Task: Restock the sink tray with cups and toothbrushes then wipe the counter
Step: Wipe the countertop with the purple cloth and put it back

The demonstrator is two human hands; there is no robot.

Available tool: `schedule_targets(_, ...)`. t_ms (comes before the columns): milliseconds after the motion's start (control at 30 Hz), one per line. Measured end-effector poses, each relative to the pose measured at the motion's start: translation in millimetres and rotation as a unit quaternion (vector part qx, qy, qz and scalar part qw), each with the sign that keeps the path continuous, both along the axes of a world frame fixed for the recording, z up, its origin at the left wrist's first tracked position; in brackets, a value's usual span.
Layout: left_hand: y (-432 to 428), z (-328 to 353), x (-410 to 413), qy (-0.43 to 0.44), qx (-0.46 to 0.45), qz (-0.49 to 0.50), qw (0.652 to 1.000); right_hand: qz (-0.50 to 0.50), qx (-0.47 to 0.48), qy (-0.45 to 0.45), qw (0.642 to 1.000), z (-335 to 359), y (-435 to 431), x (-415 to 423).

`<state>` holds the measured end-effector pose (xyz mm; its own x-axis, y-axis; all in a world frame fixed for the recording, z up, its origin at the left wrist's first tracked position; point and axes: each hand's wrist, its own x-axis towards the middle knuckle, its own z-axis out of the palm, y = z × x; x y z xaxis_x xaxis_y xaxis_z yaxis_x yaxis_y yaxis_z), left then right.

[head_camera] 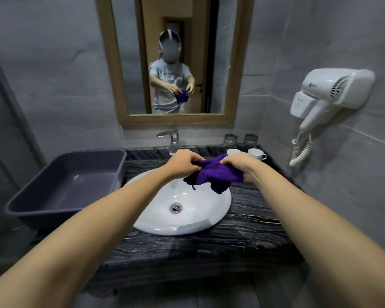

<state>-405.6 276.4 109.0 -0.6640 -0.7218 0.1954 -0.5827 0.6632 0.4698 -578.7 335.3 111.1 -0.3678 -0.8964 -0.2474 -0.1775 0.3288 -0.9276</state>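
Setting: we looked down at a dark, streaked stone counter [242, 221] with a round white sink [193, 210] set in it, grey tiled walls around.
Left hand [182, 163]: we saw it closed, pinching the left edge of a purple cloth [218, 173].
Right hand [238, 164]: it was closed too, gripping the cloth's right edge.
Cloth: we saw it bunched between both hands, held in the air above the far half of the sink, its folds hanging down toward the basin.
Cups: two white cups [256, 154] stood at the far right of the counter, just behind our right hand; the left one was partly hidden by the cloth.
Glasses: two clear glasses [240, 141] stood against the far wall, behind the cups.
Bin: an empty grey plastic tub [53, 203] sat at the left end of the counter, beside the sink.
Faucet: a chrome faucet [172, 138] stood at the far rim of the sink.
Mirror: a wood-framed mirror [176, 63] on the far wall showed us both hands holding the cloth.
Right wall: a white hair dryer [329, 94] hung there with a coiled cord.
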Motion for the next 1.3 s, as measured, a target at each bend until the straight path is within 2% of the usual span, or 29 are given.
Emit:
schedule_targets(167, 2.7, -7.2, -37.9, 0.003, 0.025, -0.024, 0.999, -0.053, -0.057, 0.072, 0.994, 5.1, 13.0, -23.0)
schedule_targets(333, -5.8, -17.6, -71.1, 0.023, 0.091, -0.072, 0.993, -0.11, -0.126, 0.044, 0.985, 9.1, 7.6, -53.5)
schedule_targets(500, -27.4, -17.7, -109.5, 0.038, 0.188, -0.14, 0.971, -0.106, -0.112, 0.059, 0.986, 21.0, -3.3, -76.9)
schedule_targets(600, -49.3, -4.1, -133.3, 0.093, 0.172, -0.162, 0.967, -0.114, -0.111, 0.034, 0.987, 32.9, -12.2, -90.5)
schedule_targets(667, -67.5, 4.7, -148.1, 0.101, 0.189, -0.232, 0.949, -0.105, -0.103, 0.057, 0.987, 43.5, -18.7, -101.7)
schedule_targets(733, -85.0, 9.8, -163.1, 0.087, 0.256, -0.275, 0.923, -0.085, -0.079, 0.093, 0.989, 51.3, -25.7, -112.8)
schedule_targets(800, -99.2, 10.5, -176.5, 0.08, 0.309, -0.291, 0.902, -0.073, -0.075, 0.104, 0.989, 55.0, -31.7, -124.1)
schedule_targets(933, -125.7, 4.4, -196.6, 0.061, 0.336, -0.321, 0.884, -0.096, -0.087, 0.106, 0.986, 54.3, -37.1, -147.0)
schedule_targets(1033, -144.8, -4.0, -205.4, 0.024, 0.333, -0.323, 0.885, -0.121, -0.094, 0.101, 0.983, 46.5, -39.3, -159.4)
schedule_targets(1133, -161.1, -12.5, -212.8, -0.018, 0.282, -0.296, 0.913, -0.143, -0.084, 0.109, 0.98, 36.9, -43.9, -170.8)
schedule_targets(1300, -184.9, -13.6, -217.5, -0.01, 0.255, -0.228, 0.94, -0.193, -0.089, 0.065, 0.975, 16.7, -60.1, -191.2)
